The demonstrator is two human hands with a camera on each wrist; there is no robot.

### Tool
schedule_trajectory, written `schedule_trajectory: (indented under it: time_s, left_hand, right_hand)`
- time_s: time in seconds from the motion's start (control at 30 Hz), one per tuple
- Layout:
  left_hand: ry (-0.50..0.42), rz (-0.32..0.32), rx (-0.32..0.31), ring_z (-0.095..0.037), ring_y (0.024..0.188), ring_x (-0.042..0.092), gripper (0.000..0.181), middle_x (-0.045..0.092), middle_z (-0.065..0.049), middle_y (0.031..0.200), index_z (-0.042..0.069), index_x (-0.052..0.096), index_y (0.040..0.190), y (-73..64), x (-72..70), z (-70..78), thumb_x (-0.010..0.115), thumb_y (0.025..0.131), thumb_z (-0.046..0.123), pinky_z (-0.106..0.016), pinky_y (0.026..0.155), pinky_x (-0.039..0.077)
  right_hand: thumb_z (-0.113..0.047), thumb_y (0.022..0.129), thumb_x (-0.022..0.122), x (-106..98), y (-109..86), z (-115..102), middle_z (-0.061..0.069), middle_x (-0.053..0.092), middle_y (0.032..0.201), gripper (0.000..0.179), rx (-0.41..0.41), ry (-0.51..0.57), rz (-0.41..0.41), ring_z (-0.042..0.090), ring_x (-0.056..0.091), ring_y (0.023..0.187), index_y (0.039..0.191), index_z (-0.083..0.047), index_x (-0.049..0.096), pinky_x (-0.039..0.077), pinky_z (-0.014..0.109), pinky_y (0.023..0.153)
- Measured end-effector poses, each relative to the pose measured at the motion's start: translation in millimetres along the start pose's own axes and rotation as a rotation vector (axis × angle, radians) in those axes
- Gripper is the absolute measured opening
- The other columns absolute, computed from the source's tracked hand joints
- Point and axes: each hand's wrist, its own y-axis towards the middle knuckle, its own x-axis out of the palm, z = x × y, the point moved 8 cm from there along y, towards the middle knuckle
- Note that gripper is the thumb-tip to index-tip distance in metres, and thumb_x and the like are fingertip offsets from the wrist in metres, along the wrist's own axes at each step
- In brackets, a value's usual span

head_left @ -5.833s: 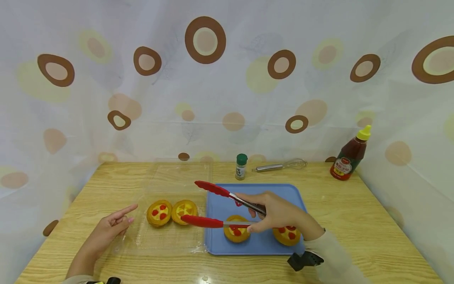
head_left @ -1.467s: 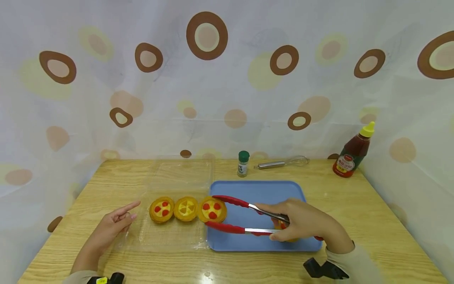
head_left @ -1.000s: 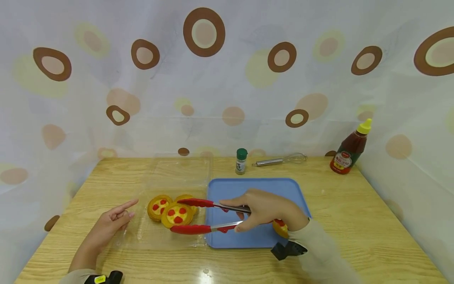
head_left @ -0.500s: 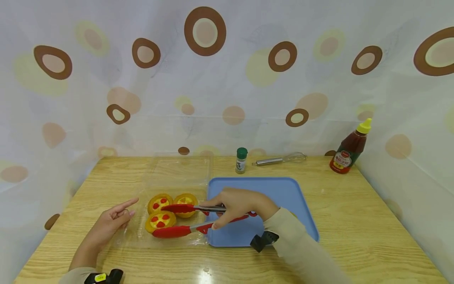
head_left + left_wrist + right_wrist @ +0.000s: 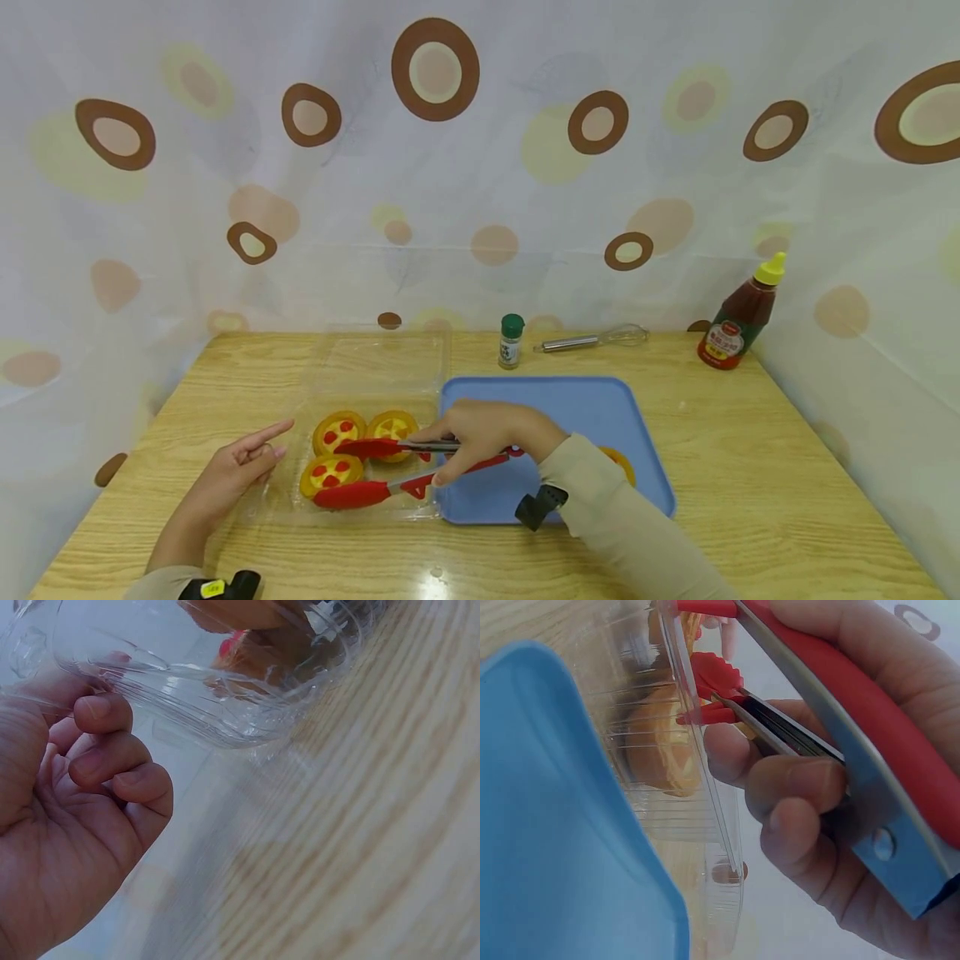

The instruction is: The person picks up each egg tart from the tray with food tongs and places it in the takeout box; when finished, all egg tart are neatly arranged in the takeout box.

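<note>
My right hand (image 5: pixel 483 433) grips red-tipped tongs (image 5: pixel 352 494) over the clear plastic container (image 5: pixel 375 510). The tongs' arms stand apart, with a red-dotted tart (image 5: pixel 330 475) between their tips at the container's front left; whether they still squeeze it I cannot tell. Behind it sit another red-dotted tart (image 5: pixel 337 427) and a tart with yellow wedges (image 5: pixel 392 427), partly covered by the tongs. My left hand (image 5: pixel 232 475) holds the container's left wall, thumb on the inner side and the other fingers outside, as the left wrist view (image 5: pixel 97 772) shows.
The blue tray (image 5: pixel 592 400) abuts the container on the right; one tart (image 5: pixel 619 463) on it is mostly hidden by my right sleeve. Along the back stand a green-capped shaker (image 5: pixel 511 342), a whisk (image 5: pixel 592 340) and a sauce bottle (image 5: pixel 738 321). The container's lid (image 5: pixel 382 358) lies folded back.
My right hand has carried a red-dotted tart with the tongs from the tray leftward into the container, to the front left. My left hand has stayed at the container's edge.
</note>
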Motion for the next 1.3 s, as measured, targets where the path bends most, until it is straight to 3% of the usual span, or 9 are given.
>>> schedule_trajectory:
  time_s: [0.17,0.33,0.5,0.73,1.03,1.3]
  left_hand:
    - [-0.008,0.002,0.002,-0.026,0.056,0.030,0.051,0.039,0.008,0.062,-0.007,0.034,0.142,-0.1,1.2,0.2,0.051,0.099,0.015,-0.038,0.052,0.028]
    - [-0.037,-0.004,0.037,-0.027,0.056,0.029,0.046,0.039,0.006,0.062,-0.002,0.041,0.141,0.1,3.0,3.7,0.051,0.099,0.011,-0.039,0.052,0.026]
    - [-0.040,-0.008,0.055,-0.028,0.055,0.029,0.043,0.038,0.004,0.062,0.003,0.045,0.140,0.0,3.4,6.0,0.051,0.098,0.010,-0.037,0.050,0.028]
    - [-0.018,0.000,0.054,-0.026,0.054,0.030,0.045,0.038,0.005,0.062,-0.002,0.041,0.141,-0.6,1.7,5.8,0.050,0.099,0.010,-0.037,0.050,0.029]
    - [-0.010,0.015,0.023,-0.025,0.053,0.031,0.044,0.039,0.005,0.062,0.001,0.045,0.140,-1.2,0.7,3.5,0.053,0.098,0.012,-0.035,0.049,0.031]
    - [0.021,0.030,-0.006,-0.018,0.052,0.035,0.050,0.039,0.006,0.061,-0.006,0.039,0.140,-0.5,-2.0,-1.0,0.054,0.098,0.015,-0.032,0.050,0.035]
  right_hand:
    - [-0.032,0.087,0.069,2.3,3.7,0.1,-0.002,0.052,0.065,0.063,0.001,-0.009,-0.004,0.007,0.011,0.048,0.141,-0.011,0.045,0.021,0.023,0.053]
    - [-0.033,0.087,0.069,3.4,6.0,-1.3,-0.010,0.027,0.050,0.065,0.010,-0.035,0.003,0.007,0.010,0.045,0.142,-0.012,0.044,0.020,0.022,0.050]
    - [-0.034,0.086,0.070,2.9,7.0,-5.4,-0.011,0.020,0.046,0.066,0.021,-0.047,0.005,0.006,0.012,0.041,0.143,-0.012,0.043,0.019,0.020,0.047]
    - [-0.031,0.086,0.071,1.8,9.4,-5.5,-0.011,0.021,0.045,0.066,0.025,-0.003,0.008,0.006,0.013,0.040,0.143,-0.011,0.043,0.020,0.020,0.046]
    - [-0.028,0.086,0.070,0.7,9.4,4.8,-0.008,0.034,0.054,0.064,-0.016,0.083,0.039,0.007,0.020,0.043,0.142,-0.012,0.045,0.024,0.020,0.050]
    - [-0.029,0.085,0.072,0.8,6.0,8.5,-0.008,0.037,0.052,0.065,-0.017,0.133,0.073,0.006,0.028,0.043,0.142,-0.014,0.044,0.028,0.020,0.049]
